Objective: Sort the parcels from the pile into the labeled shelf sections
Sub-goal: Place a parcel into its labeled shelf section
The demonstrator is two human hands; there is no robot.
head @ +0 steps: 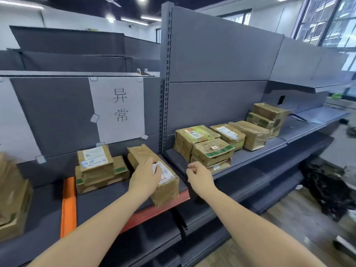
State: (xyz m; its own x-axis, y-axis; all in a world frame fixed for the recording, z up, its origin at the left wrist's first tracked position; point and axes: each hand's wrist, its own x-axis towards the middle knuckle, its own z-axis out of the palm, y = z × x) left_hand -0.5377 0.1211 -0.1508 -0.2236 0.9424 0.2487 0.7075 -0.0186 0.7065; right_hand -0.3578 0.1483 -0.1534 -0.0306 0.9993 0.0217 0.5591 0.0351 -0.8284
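A long taped cardboard parcel [167,186] with a white label lies on the grey shelf [107,197] below a paper sign [118,108] with two characters. My left hand [145,177] rests on top of this parcel, fingers over the label. My right hand [200,177] hovers just right of it with loosely curled fingers and holds nothing. To the left, a small labelled parcel [94,158] sits on top of a flatter box [102,176].
On the neighbouring shelf section to the right stand several brown parcels [212,149], with a stacked pair [267,116] farther back. More boxes [13,197] sit at the far left. An orange divider [68,205] crosses the shelf. Dark bags [325,185] lie on the floor at right.
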